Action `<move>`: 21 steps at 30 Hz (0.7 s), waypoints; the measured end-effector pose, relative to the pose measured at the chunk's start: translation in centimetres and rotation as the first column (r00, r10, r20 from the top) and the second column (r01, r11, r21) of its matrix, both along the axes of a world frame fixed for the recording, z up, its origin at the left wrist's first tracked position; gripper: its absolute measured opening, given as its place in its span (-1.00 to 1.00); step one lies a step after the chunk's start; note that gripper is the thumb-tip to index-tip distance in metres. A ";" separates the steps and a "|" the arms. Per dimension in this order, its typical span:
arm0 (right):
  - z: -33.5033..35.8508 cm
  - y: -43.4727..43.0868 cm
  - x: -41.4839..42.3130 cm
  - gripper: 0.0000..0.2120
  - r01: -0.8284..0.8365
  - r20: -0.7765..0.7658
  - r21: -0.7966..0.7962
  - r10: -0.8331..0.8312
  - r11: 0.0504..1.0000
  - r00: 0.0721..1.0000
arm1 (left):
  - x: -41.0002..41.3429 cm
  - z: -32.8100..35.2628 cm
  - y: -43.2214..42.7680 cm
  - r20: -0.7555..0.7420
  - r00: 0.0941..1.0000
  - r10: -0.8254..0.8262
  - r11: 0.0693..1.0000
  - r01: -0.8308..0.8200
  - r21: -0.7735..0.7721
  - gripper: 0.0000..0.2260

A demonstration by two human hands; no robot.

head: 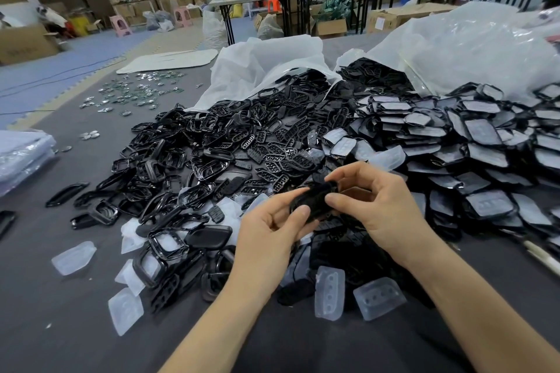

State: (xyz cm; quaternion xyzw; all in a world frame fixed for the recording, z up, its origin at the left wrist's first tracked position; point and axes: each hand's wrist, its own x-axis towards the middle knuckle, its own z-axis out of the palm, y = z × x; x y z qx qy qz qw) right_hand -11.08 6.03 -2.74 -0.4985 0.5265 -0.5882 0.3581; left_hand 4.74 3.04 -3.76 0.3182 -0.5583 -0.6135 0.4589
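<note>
A small black plastic key-fob part [313, 198] is held between both hands above the dark grey table [60, 297]. My left hand [269, 239] grips it from the left with thumb and curled fingers. My right hand [372, 203] pinches its right end, thumb in front. The part is blurred and partly hidden by my fingers. Under and around the hands lies a big heap of black fob shells and frames [212, 145]. Translucent white rubber pads [378, 298] lie close in front.
Stacked black parts with pale pads [478, 136] fill the right side, spilling from clear plastic bags [469, 48]. A white bag [266, 60] lies behind the heap. Small circuit boards and metal pieces [136, 94] are scattered far left. A clear packet stack [21, 154] sits at the left edge.
</note>
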 end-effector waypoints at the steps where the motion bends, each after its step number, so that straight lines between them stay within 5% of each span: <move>1: 0.0 0.0 0.1 -0.74 -0.004 -0.012 0.002 0.004 1.000 1.000 | 0.0 0.0 0.0 -0.006 1.000 -0.001 1.000 0.001 0.006 -0.77; 11: 0.4 0.3 0.2 -0.76 -0.107 0.170 0.067 0.094 0.992 0.981 | 0.1 0.0 0.0 -0.037 0.999 0.034 0.998 -0.032 0.063 -0.81; 21: -0.2 0.1 0.8 -0.82 0.044 0.172 0.131 -0.066 0.990 0.983 | -0.2 0.2 0.4 0.017 0.998 -0.058 0.990 0.055 0.132 -0.81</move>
